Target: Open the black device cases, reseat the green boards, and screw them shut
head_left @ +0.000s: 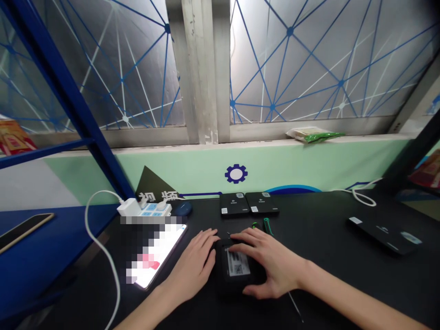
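A black square electronic box (pixel 222 275) with a white printed label (pixel 239 262) lies on the dark table in front of me. My right hand (pixel 264 261) spans it from the right, fingers over its far part and thumb at the near edge. My left hand (pixel 197 256) rests flat at the box's left side, fingers stretched out, with fingertips close to its far left corner. A thin metal rod (pixel 296 308) pokes out from beneath my right wrist; its other end is hidden. Just beyond the right fingers lies a green-handled tool (pixel 268 225), partly covered.
Left of my hands lies a lit phone (pixel 161 256), near a power strip (pixel 154 211) with white plugs, a cable (pixel 115 270) and a dark blue round case (pixel 183 208). Two black boxes (pixel 234 205) sit by the wall; another black box (pixel 385 234) lies right.
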The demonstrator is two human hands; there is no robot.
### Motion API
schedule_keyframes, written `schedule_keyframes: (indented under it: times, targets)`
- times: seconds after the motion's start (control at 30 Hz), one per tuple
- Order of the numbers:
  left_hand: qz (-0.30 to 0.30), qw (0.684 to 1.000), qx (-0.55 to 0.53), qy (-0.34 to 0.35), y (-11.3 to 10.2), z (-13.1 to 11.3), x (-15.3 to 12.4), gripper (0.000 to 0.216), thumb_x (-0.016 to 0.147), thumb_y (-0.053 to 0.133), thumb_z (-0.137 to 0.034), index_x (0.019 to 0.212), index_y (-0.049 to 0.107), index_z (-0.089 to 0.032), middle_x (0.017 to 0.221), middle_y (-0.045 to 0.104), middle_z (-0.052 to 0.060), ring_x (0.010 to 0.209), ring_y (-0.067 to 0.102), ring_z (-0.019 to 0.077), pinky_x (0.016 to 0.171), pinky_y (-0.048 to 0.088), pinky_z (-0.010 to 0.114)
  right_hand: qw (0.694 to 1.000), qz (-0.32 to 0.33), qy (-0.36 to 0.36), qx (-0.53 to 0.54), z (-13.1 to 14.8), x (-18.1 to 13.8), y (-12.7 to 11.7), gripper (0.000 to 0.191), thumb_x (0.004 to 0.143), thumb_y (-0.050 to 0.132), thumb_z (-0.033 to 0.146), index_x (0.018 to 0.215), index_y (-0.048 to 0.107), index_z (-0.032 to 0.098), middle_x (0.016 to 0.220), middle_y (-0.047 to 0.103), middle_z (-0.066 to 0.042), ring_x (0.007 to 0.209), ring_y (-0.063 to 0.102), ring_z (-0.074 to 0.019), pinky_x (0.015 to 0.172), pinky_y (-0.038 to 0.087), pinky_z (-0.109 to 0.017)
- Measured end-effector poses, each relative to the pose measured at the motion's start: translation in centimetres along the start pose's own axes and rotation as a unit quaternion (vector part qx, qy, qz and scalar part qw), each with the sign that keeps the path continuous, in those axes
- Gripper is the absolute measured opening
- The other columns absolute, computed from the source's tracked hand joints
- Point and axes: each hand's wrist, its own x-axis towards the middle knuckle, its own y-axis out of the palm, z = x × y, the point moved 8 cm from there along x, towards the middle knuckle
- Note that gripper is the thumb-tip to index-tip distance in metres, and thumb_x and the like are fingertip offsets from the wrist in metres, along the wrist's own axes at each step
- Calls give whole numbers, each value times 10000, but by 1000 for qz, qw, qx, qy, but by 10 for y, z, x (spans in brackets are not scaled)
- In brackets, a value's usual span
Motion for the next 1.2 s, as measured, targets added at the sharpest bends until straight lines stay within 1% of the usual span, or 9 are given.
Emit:
schedule_keyframes:
  times: [0.17, 0.27, 0.43, 0.63, 0.8, 0.9, 1.03, 1.13, 1.2]
  targets:
    - [-2, 1000, 7, -2, 1, 2, 0, 306, 1045, 363, -289, 1288, 545, -257, 1447, 533, 41, 1374, 445, 243, 1160, 347, 495, 1000, 10, 8, 3, -3, -1, 2, 833, 683, 747, 560, 1408, 532, 212, 1480, 476, -148, 1259, 473, -355, 1089, 351, -507]
    - [-2, 1000, 10, 5, 2, 3, 1, 303, 1049, 352, -274, 1282, 545, -256, 1436, 542, 43, 1360, 460, 237, 1156, 346, 495, 1000, 8, 6, 9, -4, -1, 3, 827, 688, 748, 555, 1405, 531, 207, 1472, 477, -151, 1261, 469, -349, 1092, 356, -495]
    - [-12, 1000, 2, 0, -1, 4, 3, 283, 1048, 376, -295, 1260, 560, -255, 1406, 568, 49, 1325, 494, 249, 1117, 394, 482, 1000, -16, -2, 13, -5, 0, 5, 803, 670, 757, 545, 1360, 552, 189, 1369, 523, -160, 1202, 486, -344, 1075, 368, -498]
    - [-21, 1000, -1, 0, -3, 4, 4, 283, 1042, 385, -298, 1249, 575, -259, 1380, 588, 49, 1298, 520, 249, 1085, 433, 453, 999, -34, -12, 16, -6, 2, 6, 806, 623, 767, 559, 1295, 561, 166, 1315, 512, -164, 1165, 476, -339, 1038, 404, -487]
    - [-17, 1000, 5, 1, -2, 5, 5, 276, 1022, 433, -312, 1253, 578, -269, 1392, 577, 44, 1302, 518, 266, 1087, 428, 468, 997, -57, -30, 31, -6, 2, -5, 683, 668, 755, 468, 1253, 567, 170, 1197, 583, -141, 1061, 530, -301, 965, 459, -447]
    - [-12, 1000, 7, 1, -1, 5, 5, 272, 1016, 446, -308, 1252, 576, -269, 1395, 573, 44, 1309, 511, 268, 1082, 433, 466, 997, -62, -23, 26, -5, 0, -8, 701, 680, 756, 529, 1260, 579, 178, 1240, 583, -147, 1079, 537, -305, 977, 450, -454]
    - [-13, 1000, 6, 1, -2, 3, 5, 267, 1022, 441, -305, 1253, 569, -268, 1390, 578, 44, 1308, 512, 261, 1089, 425, 465, 999, -44, -17, 7, -2, -1, -3, 779, 642, 766, 618, 1268, 608, 183, 1264, 587, -150, 1085, 547, -316, 1011, 411, -478]
    - [-17, 1000, 3, 5, -3, 1, 5, 265, 1015, 448, -298, 1246, 575, -266, 1386, 582, 47, 1303, 516, 260, 1086, 429, 462, 999, -41, -15, 1, -2, -2, -1, 768, 650, 752, 643, 1259, 626, 193, 1250, 602, -140, 1068, 557, -317, 997, 411, -481]
    - [-17, 1000, 2, 6, -3, 1, 5, 266, 1009, 454, -292, 1244, 575, -262, 1386, 581, 53, 1301, 516, 263, 1090, 424, 471, 999, -42, -19, -1, -1, -2, -2, 715, 692, 731, 625, 1257, 633, 197, 1235, 615, -136, 1048, 565, -308, 973, 423, -470]
